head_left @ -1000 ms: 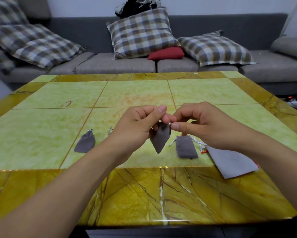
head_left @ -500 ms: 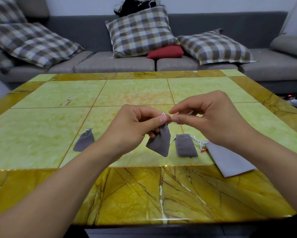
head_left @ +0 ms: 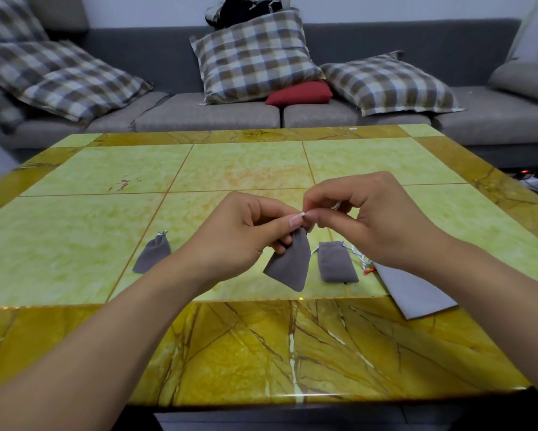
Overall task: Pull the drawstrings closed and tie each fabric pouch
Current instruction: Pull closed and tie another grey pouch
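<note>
Both hands, left [head_left: 239, 241] and right [head_left: 376, 222], pinch the white drawstring at the neck of a small grey fabric pouch [head_left: 289, 264] held above the yellow marble tabletop [head_left: 230, 346]. Tying appears underway; next, cinch the knot snug. No readable writing.

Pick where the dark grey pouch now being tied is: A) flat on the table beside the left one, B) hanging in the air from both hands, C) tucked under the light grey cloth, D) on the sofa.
B: the pouch hangs from its gathered top, which the left hand and right hand pinch above the table, its body dangling free.
</note>
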`<state>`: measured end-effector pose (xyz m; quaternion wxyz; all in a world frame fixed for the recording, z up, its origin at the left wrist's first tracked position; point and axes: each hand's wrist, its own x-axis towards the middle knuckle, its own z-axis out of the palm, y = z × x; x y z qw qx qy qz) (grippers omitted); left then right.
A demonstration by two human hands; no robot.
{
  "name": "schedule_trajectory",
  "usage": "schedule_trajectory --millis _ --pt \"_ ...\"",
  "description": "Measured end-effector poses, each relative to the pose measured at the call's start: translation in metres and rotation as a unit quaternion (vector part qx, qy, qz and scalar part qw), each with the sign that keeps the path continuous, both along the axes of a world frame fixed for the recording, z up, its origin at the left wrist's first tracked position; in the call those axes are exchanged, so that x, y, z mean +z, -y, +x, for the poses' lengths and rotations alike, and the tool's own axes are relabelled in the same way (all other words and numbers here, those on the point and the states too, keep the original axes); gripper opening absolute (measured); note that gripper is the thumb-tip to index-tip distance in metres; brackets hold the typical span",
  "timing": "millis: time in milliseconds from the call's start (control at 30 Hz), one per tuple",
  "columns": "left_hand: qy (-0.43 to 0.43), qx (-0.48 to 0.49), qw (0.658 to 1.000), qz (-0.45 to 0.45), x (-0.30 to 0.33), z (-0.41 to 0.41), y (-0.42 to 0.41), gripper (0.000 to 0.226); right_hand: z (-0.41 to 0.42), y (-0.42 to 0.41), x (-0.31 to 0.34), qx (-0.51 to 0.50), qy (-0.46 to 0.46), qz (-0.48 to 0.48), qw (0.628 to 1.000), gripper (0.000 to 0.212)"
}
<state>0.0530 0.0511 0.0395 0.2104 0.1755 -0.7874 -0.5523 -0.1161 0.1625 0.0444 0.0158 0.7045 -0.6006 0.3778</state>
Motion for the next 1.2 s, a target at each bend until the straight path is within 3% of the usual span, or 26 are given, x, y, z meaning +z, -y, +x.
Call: schedule_trajectory --millis 200,400,533,633,700,833,900,1200 --pt "-0.046 0.052 0.983 0.171 -0.002 -0.005 -0.005 0.020 0.002 -0.001 0.000 -0.003 0.043 0.006 0.999 0.004" --pt "-0.069 0.082 0.965 0.239 0.000 -0.007 -0.011 0.026 0.001 -0.001 0.002 -0.002 0.098 0.002 0.995 0.002" --pt "-0.084 0.100 0.961 0.245 0.002 -0.008 -0.010 0.033 0.000 -0.002 0.003 -0.001 0.140 0.001 0.990 0.007" --pt "-0.090 0.114 0.964 0.221 0.002 -0.008 -0.006 0.025 -0.003 -0.008 0.009 -0.004 0.142 0.004 0.990 0.012" --pt "-0.075 0.119 0.977 0.161 0.001 -0.007 -0.005 0.014 -0.001 -0.012 0.013 0.000 0.077 -0.006 0.997 0.011" --pt "-0.046 0.107 0.992 0.049 -0.001 -0.007 -0.009 0.004 0.010 -0.007 0.012 0.023 -0.143 -0.084 0.986 0.016" --pt "-0.035 0.094 0.994 0.037 -0.001 -0.007 -0.008 0.006 0.009 -0.004 0.011 0.028 -0.167 -0.108 0.980 0.012" --pt "-0.030 0.021 0.991 0.125 -0.001 -0.004 -0.005 0.012 0.001 -0.006 0.010 0.004 0.032 -0.060 0.998 0.007"
